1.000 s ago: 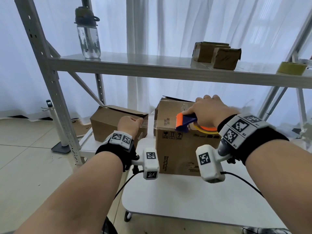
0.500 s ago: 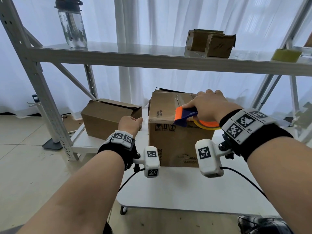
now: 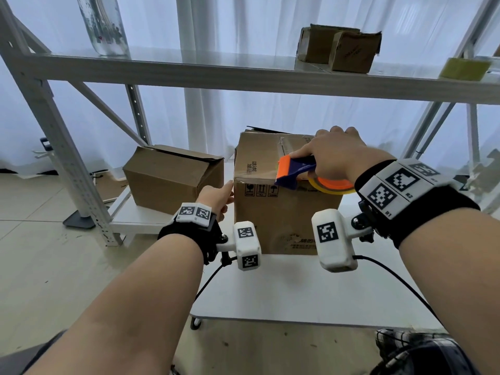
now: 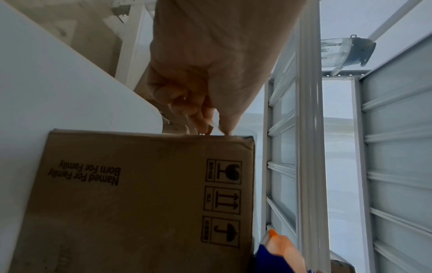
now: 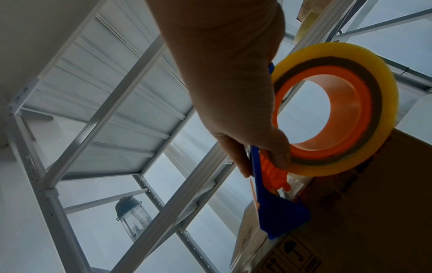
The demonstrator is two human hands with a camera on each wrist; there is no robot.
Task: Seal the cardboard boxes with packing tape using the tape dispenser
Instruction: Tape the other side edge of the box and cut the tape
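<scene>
Two hands (image 3: 339,155), one box (image 3: 281,212), dispenser (image 3: 296,173).

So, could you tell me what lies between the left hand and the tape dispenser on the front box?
Only the box's front top edge, with clear tape running over it; the head view shows it. Left hand touches its left corner, dispenser sits right.
</scene>
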